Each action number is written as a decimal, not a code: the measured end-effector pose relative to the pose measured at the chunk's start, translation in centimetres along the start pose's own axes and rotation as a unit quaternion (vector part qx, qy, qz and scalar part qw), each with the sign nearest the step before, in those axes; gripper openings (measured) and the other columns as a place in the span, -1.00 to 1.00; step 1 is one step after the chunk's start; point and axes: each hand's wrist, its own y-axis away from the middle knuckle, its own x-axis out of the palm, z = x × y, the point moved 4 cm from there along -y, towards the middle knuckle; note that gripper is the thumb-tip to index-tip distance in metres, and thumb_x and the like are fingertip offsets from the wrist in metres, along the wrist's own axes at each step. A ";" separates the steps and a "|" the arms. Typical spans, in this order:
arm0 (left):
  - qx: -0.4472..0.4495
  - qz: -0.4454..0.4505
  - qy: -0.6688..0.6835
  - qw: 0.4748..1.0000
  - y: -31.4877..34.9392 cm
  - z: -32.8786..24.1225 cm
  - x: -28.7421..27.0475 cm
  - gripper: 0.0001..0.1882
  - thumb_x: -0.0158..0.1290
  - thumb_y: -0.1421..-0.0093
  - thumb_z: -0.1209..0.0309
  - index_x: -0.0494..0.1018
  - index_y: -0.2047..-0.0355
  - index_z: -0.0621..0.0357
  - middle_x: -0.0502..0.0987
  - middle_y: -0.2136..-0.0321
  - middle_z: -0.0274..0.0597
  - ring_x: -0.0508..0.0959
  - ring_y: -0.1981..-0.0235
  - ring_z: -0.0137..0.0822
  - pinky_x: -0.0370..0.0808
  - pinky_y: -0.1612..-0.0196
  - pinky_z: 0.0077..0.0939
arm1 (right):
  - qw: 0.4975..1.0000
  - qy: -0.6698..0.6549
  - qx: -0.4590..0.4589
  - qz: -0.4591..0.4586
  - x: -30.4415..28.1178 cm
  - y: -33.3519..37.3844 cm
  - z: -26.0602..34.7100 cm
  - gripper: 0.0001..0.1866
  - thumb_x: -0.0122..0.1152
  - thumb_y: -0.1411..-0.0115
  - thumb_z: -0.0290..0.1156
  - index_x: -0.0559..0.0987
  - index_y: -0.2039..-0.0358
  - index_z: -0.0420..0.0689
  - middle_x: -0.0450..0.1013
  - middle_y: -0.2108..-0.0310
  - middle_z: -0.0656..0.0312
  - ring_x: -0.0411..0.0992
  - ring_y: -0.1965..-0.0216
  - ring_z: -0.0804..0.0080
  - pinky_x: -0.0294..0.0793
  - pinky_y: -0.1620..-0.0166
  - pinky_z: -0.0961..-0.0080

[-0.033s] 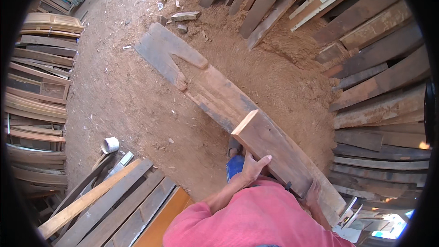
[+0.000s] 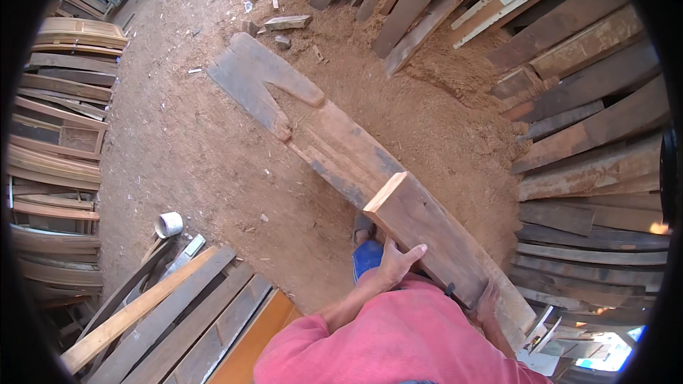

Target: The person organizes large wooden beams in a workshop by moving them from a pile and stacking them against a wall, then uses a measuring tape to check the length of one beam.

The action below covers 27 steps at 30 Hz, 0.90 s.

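Observation:
A thick brown wooden plank (image 2: pixel 434 231), with a pale cut end facing away from me, lies along the near part of a long, narrow workbench (image 2: pixel 345 146). My left hand (image 2: pixel 396 264) grips its left edge, thumb over the top face and fingers partly hidden at the side. At the plank's near right end, my right hand (image 2: pixel 486 306) is closed against the wood, its fingers partly out of sight. The bench's far end has a wide V-shaped notch between two grey prongs.
Boards (image 2: pixel 139 313) lie stacked at the lower left, beside a white bucket (image 2: pixel 169 225). Stacked frames and planks (image 2: pixel 64 142) line the left. More boards (image 2: pixel 590 128) lean along the right. Sawdust (image 2: pixel 448 121) covers the ground, with wood scraps (image 2: pixel 288 23) beyond the bench.

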 end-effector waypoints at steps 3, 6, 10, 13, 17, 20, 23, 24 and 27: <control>-0.011 0.025 -0.030 0.999 -0.3 -0.2 0.0 -0.20 0.30 -0.05 0.39 0.11 -0.21 0.32 0.40 -0.03 -0.04 0.43 -0.06 -0.23 0.40 -0.13 -0.34 | 1.000 0.002 -0.007 0.000 -2.2 0.5 2.3 0.46 0.67 0.42 -0.18 -0.18 -0.34 -0.35 -0.06 -0.31 -0.27 -0.05 -0.33 -0.24 0.00 -0.38 0.05; -0.023 0.032 -0.045 0.998 -0.8 -0.6 0.2 -0.18 0.30 -0.05 0.39 0.09 -0.22 0.33 0.40 -0.03 -0.03 0.42 -0.07 -0.22 0.40 -0.13 -0.35 | 1.000 0.016 -0.005 -0.018 -1.4 0.3 1.3 0.47 0.67 0.44 -0.20 -0.16 -0.34 -0.34 -0.06 -0.30 -0.26 -0.04 -0.33 -0.24 0.01 -0.38 0.06; -0.025 0.050 -0.123 0.991 -3.4 0.4 -0.3 -0.16 0.28 -0.07 0.37 0.05 -0.24 0.34 0.39 -0.03 0.03 0.47 -0.02 -0.17 0.44 -0.10 -0.28 | 0.997 0.042 0.056 0.016 0.0 -1.8 1.0 0.44 0.65 0.44 -0.25 -0.14 -0.36 -0.29 -0.02 -0.32 -0.26 -0.04 -0.34 -0.23 0.02 -0.38 0.11; -0.150 0.135 -0.400 0.894 -6.0 -1.2 -1.3 -0.41 0.21 -0.12 0.18 0.30 -0.01 0.33 0.55 0.18 0.07 0.59 0.16 -0.09 0.52 0.09 -0.25 | 0.993 0.062 0.095 0.039 3.7 -4.4 0.4 0.33 0.60 0.33 -0.32 -0.10 -0.37 -0.25 0.00 -0.33 -0.24 -0.02 -0.35 -0.19 0.02 -0.39 0.18; -0.049 0.334 -0.621 0.707 -7.0 -1.3 -1.2 -0.53 0.17 -0.13 0.07 0.46 0.20 0.26 0.64 0.36 0.04 0.65 0.27 -0.04 0.55 0.20 -0.20 | 0.979 0.049 0.199 0.025 1.3 -5.5 5.7 0.10 0.47 0.18 -0.36 0.05 -0.36 -0.22 0.05 -0.32 -0.20 -0.02 -0.37 -0.18 -0.12 -0.41 -0.03; 0.012 0.308 -0.578 0.756 -7.2 -1.6 3.3 -0.58 0.21 -0.12 0.15 0.45 0.18 0.24 0.65 0.36 -0.02 0.66 0.28 -0.09 0.55 0.14 -0.21 | 0.985 -0.003 0.169 -0.019 1.8 -5.1 4.5 0.05 0.40 0.16 -0.37 0.09 -0.37 -0.16 0.06 -0.34 -0.14 -0.03 -0.39 -0.19 -0.17 -0.40 -0.14; -0.011 0.343 -0.593 0.728 -9.1 -0.2 9.4 -0.55 0.24 -0.11 0.19 0.43 0.12 0.22 0.63 0.25 -0.03 0.63 0.17 -0.12 0.51 0.04 -0.20 | 0.987 -0.010 0.155 -0.036 1.4 -4.8 3.3 0.03 0.39 0.12 -0.26 0.10 -0.37 -0.08 0.06 -0.34 -0.10 -0.02 -0.37 -0.20 -0.09 -0.37 -0.16; 0.063 0.362 -0.653 0.663 -9.6 0.7 11.6 -0.52 0.24 -0.10 0.17 0.42 0.08 0.21 0.61 0.18 -0.02 0.60 0.11 -0.10 0.49 -0.01 -0.18 | 0.987 -0.048 0.137 -0.064 0.5 -4.1 2.8 0.04 0.42 0.13 -0.18 0.12 -0.36 -0.09 0.07 -0.33 -0.13 0.02 -0.35 -0.22 -0.02 -0.35 -0.13; 0.172 0.432 -0.725 0.509 -11.4 4.8 16.5 -0.43 0.25 -0.08 0.12 0.39 0.00 0.18 0.54 0.05 0.01 0.53 -0.01 -0.04 0.43 -0.09 -0.13 | 0.957 -0.194 0.163 -0.142 0.9 -2.0 0.5 0.03 0.42 0.11 -0.09 0.14 -0.33 -0.11 0.08 -0.31 -0.15 0.05 -0.32 -0.24 0.10 -0.30 -0.08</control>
